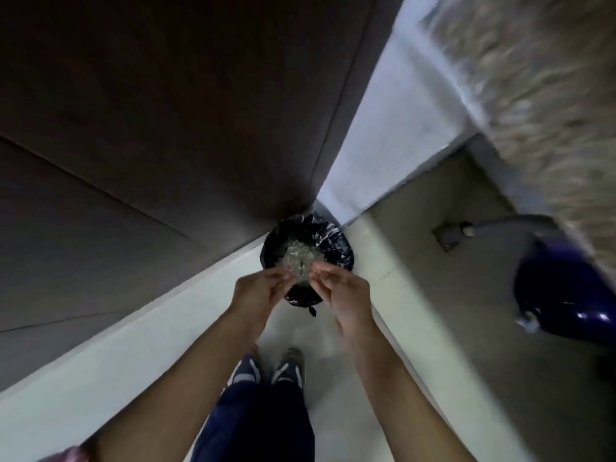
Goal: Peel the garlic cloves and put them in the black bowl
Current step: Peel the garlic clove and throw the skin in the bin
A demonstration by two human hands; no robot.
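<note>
**Both hands held over a lined bin, fingers bent inward**

Dark brown panels (133, 128) fill the upper left of the frame, with thin seams running across them. Below them a pale ledge (100, 345) slants from the lower left edge up toward the centre. At the bottom left corner a bit of pink sleeve (66, 455) shows.

Just left of centre the left hand (260, 295) is raised, its fingers (281, 276) bent and drawn together toward the right. The right hand (346, 295) faces it just right of centre, fingertips (318, 269) likewise gathered and pointing left. The two sets of fingertips are near each other but apart. Both are blurred, so I cannot tell whether either pinches a garlic clove or a scrap of skin.

Behind and between the hands, at the middle of the frame, stands a small bin lined with a black plastic bag (333, 248). In it lies a heap of pale papery scraps (298, 256).

Lower centre, dark blue trousers (260, 428) lead down to two shoes (290, 365) on the pale floor.

A white wall (383, 128) rises right of centre. Further right lies a grey floor (450, 311), then a glossy dark blue rounded object (560, 288) at the right edge. A speckled brown surface (533, 78) is smeared by blur in the upper right.
</note>
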